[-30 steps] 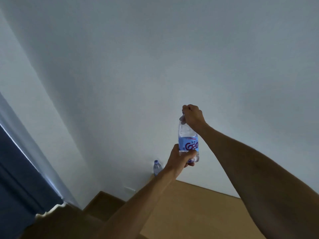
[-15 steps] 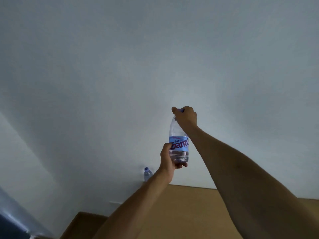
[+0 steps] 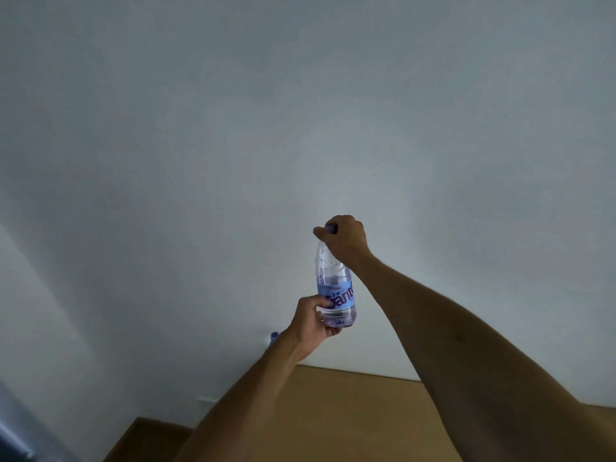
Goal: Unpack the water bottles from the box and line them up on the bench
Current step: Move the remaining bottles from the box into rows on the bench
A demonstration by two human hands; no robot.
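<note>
Both hands hold one clear plastic water bottle with a pale blue label (image 3: 335,288) upright in the air above the tan wooden counter (image 3: 350,415). Left hand (image 3: 311,323) curls round its lower body; right hand (image 3: 343,238) grips the purple cap from above. Farther back, a second clear bottle's blue cap (image 3: 274,335) peeks out behind the left wrist, against the white wall (image 3: 300,128).

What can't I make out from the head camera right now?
- Second bottle: only its cap shows; the left hand and its wrist cover the body.
- Held bottle: its cap is mostly wrapped by the right hand; the left hand's fingers hide part of the base.
- Bench: crossed by both forearms and cut off by the bottom edge.
- Box: out of view.
</note>
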